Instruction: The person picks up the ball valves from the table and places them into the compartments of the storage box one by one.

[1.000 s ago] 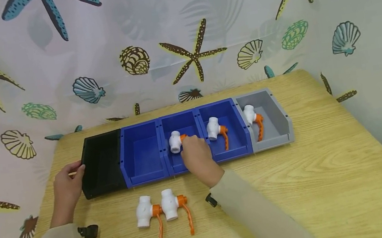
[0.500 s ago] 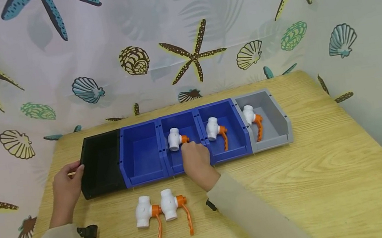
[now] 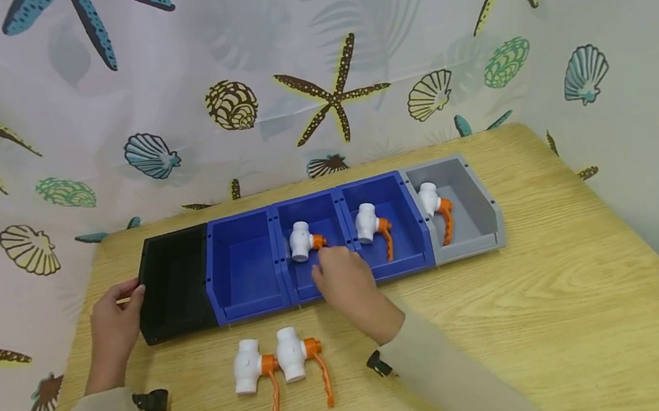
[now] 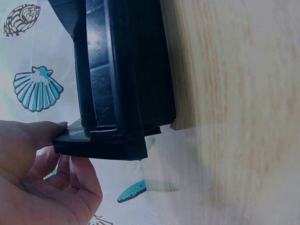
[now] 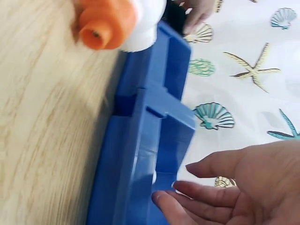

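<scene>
My left hand (image 3: pixel 114 326) pinches the left wall of the black bin (image 3: pixel 180 284), thumb on top and fingers beneath its rim in the left wrist view. Over the front of the middle blue bin (image 3: pixel 310 292) is my right hand (image 3: pixel 348 284). Its thumb and fingers are apart with nothing between them in the right wrist view. Just beyond it in that bin lies a white ball valve (image 3: pixel 300 241) with an orange handle, mostly hidden by the hand. Two more valves lie side by side on the table, the left valve (image 3: pixel 248 367) and the right valve (image 3: pixel 291 355).
Left of the middle bin is a blue bin (image 3: pixel 249 267) with a bare floor. The right blue bin (image 3: pixel 402 244) and the grey bin (image 3: pixel 474 212) hold one valve each. All bins join in a row on the wooden table (image 3: pixel 571 283), before a patterned cloth (image 3: pixel 252 32).
My right hand has let go of the valve in the middle blue bin and drawn back slightly toward the front. That valve has settled. The left hand stays on the black bin.
</scene>
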The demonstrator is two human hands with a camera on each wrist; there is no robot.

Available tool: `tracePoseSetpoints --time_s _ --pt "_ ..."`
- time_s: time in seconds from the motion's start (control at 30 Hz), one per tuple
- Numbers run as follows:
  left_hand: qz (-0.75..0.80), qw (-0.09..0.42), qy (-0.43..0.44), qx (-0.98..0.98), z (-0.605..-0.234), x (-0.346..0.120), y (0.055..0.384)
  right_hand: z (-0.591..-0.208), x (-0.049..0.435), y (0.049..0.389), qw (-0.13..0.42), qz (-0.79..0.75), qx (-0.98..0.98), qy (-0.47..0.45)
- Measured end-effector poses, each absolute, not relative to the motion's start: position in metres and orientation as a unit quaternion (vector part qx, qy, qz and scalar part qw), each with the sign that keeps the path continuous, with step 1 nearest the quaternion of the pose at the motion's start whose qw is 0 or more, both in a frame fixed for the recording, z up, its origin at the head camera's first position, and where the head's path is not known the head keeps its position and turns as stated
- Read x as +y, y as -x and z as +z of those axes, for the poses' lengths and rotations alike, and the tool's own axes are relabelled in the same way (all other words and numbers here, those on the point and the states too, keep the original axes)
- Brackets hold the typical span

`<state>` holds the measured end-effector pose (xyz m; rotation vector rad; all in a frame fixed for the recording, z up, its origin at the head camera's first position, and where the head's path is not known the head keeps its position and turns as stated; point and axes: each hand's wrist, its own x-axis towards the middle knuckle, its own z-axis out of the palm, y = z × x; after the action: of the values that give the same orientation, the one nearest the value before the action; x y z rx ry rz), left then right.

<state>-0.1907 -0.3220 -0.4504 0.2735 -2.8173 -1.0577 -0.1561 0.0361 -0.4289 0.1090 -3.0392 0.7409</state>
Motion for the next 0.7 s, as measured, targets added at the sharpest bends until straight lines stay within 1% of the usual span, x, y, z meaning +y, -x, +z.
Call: tracePoseSetpoints --time_s 0.13,0.3,0.4,0.5,0.7 --pt "-0.349 0.06 -0.091 -0.931 -0.45 -0.322 0.191 -0.421 0.048 0.141 -0.007 0.289 -0.955 -0.058" --pt "-0.349 0.057 -0.092 -0.931 -0.45 -0.323 0.19 -0.419 0.063 0.122 -0.036 0.365 -0.926 -0.095" --pt "-0.349 0.054 -0.091 -0.931 -0.45 -0.323 0.19 -0.42 0.074 0.112 -0.072 0.422 -0.896 -0.118" --pt "-0.35 0.053 -0.09 -0.931 -0.451 -0.323 0.19 -0.424 0.084 0.104 -0.127 0.471 -0.862 -0.137" --pt "-0.35 0.058 -0.091 -0.931 -0.453 -0.324 0.191 -0.432 0.091 0.091 -0.21 0.526 -0.81 -0.149"
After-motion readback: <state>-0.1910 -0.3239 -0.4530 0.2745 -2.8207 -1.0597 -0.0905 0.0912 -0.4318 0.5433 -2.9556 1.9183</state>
